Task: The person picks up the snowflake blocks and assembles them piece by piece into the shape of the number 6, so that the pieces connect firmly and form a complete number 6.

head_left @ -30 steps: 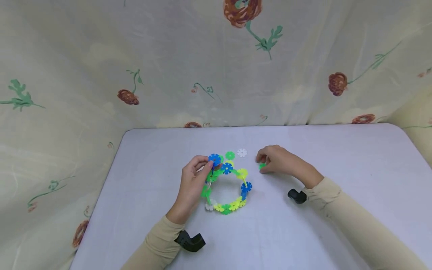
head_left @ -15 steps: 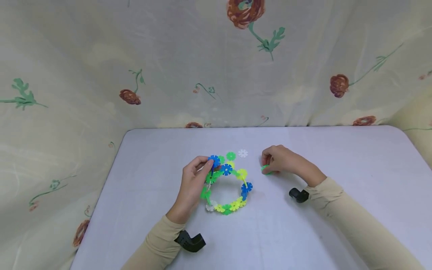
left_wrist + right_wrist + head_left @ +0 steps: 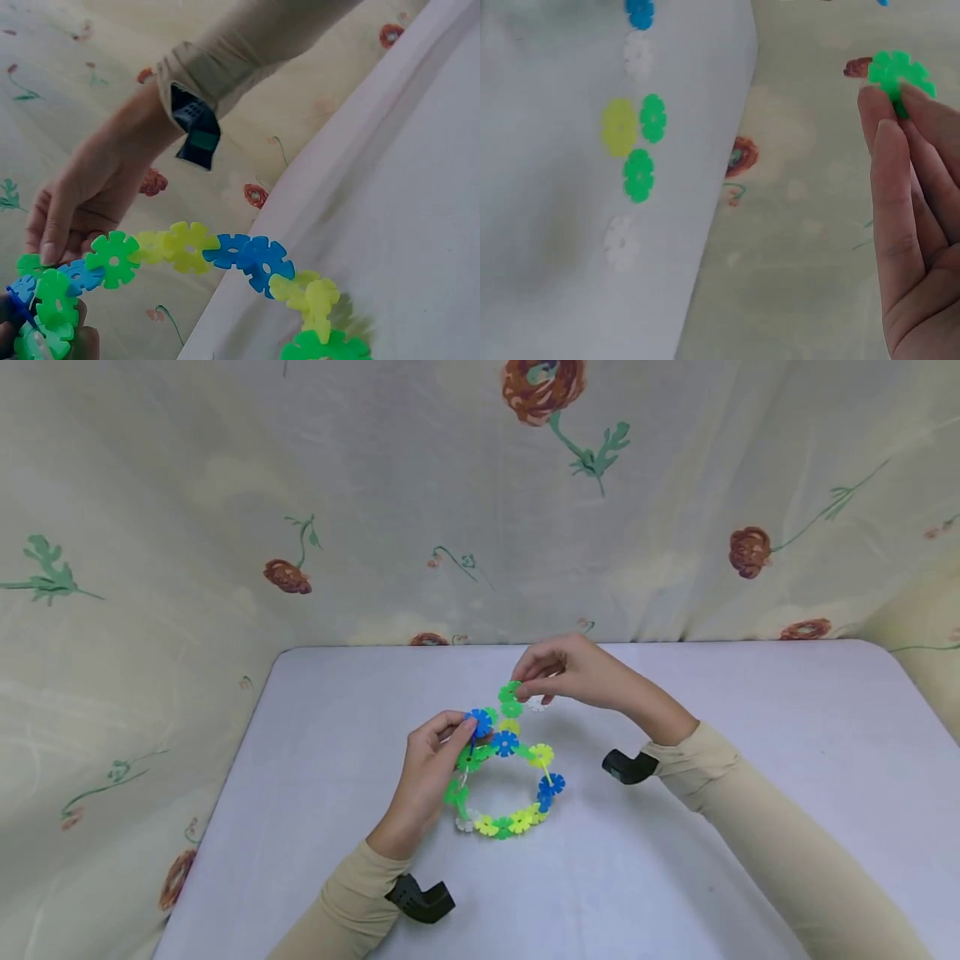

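Note:
In the head view, my left hand pinches the ring of linked snowflake discs at its upper left, with the thumb on a blue disc. Green, yellow, blue and white discs slot edge to edge to form this ring, which arches across the left wrist view. My right hand is raised beyond the ring and pinches a single green snowflake disc between thumb and fingertips. At the left wrist view's lower left, the right fingertips overlap the ring's end; the left fingers are mostly cut off there.
On the white table behind the ring lie several loose discs, among them a green disc, a yellow disc and a white disc. A floral curtain hangs past the far edge. Each wrist wears a black camera mount.
My right hand has lifted the green disc off the table and carried it left and away from me, to above the loose discs. The left hand and ring have hardly moved.

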`<act>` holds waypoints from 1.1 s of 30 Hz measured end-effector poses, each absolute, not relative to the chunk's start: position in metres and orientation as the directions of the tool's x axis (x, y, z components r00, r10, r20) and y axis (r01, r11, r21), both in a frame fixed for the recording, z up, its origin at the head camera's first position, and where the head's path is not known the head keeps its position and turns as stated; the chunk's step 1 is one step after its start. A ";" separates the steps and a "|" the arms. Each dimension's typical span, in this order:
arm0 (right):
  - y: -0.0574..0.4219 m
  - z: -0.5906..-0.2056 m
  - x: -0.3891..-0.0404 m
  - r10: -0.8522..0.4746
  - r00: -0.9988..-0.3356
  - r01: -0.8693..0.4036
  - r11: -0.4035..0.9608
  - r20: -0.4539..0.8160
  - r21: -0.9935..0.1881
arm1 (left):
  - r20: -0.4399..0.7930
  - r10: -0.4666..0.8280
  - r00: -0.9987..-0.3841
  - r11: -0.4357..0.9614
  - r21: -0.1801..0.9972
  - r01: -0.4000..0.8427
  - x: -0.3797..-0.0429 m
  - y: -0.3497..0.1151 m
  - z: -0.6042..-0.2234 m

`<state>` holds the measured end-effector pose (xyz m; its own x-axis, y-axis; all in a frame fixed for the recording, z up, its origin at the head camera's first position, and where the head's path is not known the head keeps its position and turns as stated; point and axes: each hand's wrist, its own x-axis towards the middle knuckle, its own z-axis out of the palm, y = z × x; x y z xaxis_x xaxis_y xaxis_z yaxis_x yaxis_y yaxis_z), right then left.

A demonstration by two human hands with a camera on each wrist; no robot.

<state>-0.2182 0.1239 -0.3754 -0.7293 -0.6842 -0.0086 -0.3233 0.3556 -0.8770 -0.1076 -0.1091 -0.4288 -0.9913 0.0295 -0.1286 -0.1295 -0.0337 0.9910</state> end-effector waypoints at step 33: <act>0.070 -0.328 -0.230 -0.867 -0.478 -0.446 0.377 -0.141 -0.811 | -0.098 0.046 -0.994 -0.065 0.993 -0.101 -0.107 -0.114 -0.424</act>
